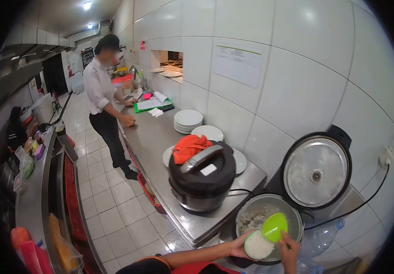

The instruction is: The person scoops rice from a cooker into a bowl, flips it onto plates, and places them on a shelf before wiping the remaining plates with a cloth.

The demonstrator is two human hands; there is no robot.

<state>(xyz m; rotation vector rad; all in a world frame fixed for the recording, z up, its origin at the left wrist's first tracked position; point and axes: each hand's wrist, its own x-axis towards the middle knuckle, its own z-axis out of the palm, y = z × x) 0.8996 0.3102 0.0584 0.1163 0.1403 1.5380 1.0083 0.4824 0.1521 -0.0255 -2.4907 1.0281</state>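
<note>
An open rice cooker (247,214) stands at the lower right, with its lid (316,176) raised and some rice stuck to the inside of its pot. Over the pot's near side, my left hand (239,246) holds a small round bowl filled with white rice (258,245). My right hand (289,249) is closed around the handle of a bright green rice paddle (274,227). The paddle's broad end is beside the bowl's upper right rim, above the pot; whether they touch is unclear.
A closed cooker (201,176) with an orange cloth (191,148) on top sits on the steel counter (149,137), near stacked plates (188,119). Another person (103,86) stands at the counter by papers. Plastic bottles (320,237) lie right of the open cooker; its cord runs to the wall.
</note>
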